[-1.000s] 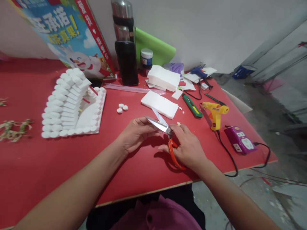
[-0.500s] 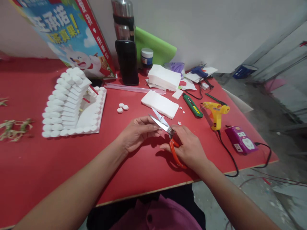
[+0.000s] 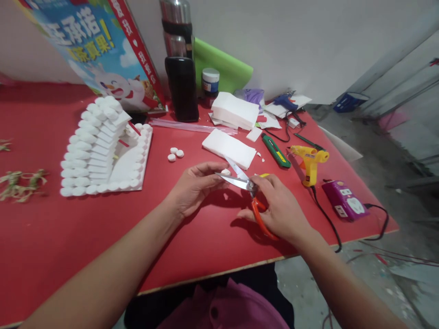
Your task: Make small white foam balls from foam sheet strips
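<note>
My left hand (image 3: 197,188) pinches a small white disc (image 3: 225,172) between thumb and fingertips, above the red tabletop. In my right hand (image 3: 279,205) is a pair of scissors (image 3: 242,183) with orange handles. The blades stand apart and point left, with their tips by the disc and my left fingertips. Left of the hands lie three white discs (image 3: 176,154) in a cluster. Further left, a white model (image 3: 99,153) has a wall and border of similar discs and a run of steps.
White stacked sheets (image 3: 229,148) lie just behind the scissors. Rightward are a green utility knife (image 3: 275,151), a yellow glue gun (image 3: 308,162) with its cord and a purple power socket (image 3: 345,199). A black phone-like slab (image 3: 181,89) and steel flask (image 3: 175,27) stand at the back.
My right hand has drawn the scissors slightly to the right, away from the left hand. The white disc at my left fingertips now shows more clearly. My left hand is almost still.
</note>
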